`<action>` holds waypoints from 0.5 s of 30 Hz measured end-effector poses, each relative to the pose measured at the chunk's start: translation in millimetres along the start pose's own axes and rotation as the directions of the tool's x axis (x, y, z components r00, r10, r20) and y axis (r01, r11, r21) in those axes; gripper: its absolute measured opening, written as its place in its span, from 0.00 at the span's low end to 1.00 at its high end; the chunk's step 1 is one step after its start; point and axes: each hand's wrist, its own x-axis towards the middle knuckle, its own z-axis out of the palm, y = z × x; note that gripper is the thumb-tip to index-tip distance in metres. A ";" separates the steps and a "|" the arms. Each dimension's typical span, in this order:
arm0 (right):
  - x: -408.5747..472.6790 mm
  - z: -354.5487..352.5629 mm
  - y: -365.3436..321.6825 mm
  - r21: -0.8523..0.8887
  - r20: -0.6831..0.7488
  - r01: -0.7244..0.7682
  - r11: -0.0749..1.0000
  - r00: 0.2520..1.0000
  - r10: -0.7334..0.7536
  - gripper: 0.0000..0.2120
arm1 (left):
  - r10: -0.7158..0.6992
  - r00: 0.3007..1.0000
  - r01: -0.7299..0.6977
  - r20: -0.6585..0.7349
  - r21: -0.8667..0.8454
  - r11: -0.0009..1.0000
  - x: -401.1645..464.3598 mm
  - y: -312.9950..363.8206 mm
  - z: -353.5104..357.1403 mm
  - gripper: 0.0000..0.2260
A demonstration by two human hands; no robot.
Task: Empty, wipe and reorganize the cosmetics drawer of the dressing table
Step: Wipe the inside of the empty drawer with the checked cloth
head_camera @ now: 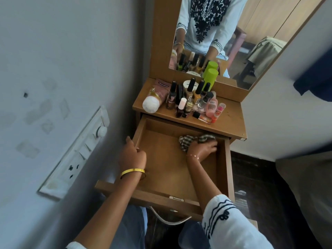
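Drawer [167,169] pulled fully out below the desk [231,123], nothing inside but a cloth. Striped cloth [195,140] bunched at the far right corner of the drawer, against its back wall. Right hand [202,150] pressed down on the cloth, fingers [212,147] spread over it and slightly bent; whether pinching the fabric or only pressing, cannot tell through the blur. Thin bracelet at that wrist, white embroidered sleeve [226,223] at the drawer's near right corner. Left hand [133,155] at the drawer's left wall, fingers curled over the rim and gripping it, yellow bangle [132,171] on the wrist. Curved metal handle [168,219] hanging from the drawer's front panel. Cosmetics [190,99] crowded on the desk just behind the drawer: nail polish bottles upright, a pink tube with a white cap lying toward the left, small pink and orange bottles toward the right, a lime-green can [210,77] at the back beside the mirror [233,38]. Switch panel [80,150] on the wall, left of the drawer.
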 end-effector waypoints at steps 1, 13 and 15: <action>-3.9 3.6 1.5 -0.041 0.025 0.039 0.998 0.999 -0.038 0.37 | -0.006 1.000 0.006 0.002 -0.014 1.000 0.7 0.1 0.1 0.27; -72.9 67.1 -19.8 -0.246 0.692 0.683 0.688 0.621 -0.369 0.23 | -0.028 0.999 0.029 0.019 -0.062 0.998 -1.8 5.6 -8.0 0.23; -60.7 54.9 -8.9 -0.234 0.596 0.592 0.771 0.714 -0.368 0.25 | -0.021 1.000 0.022 0.017 -0.074 0.997 -3.8 6.2 -8.4 0.23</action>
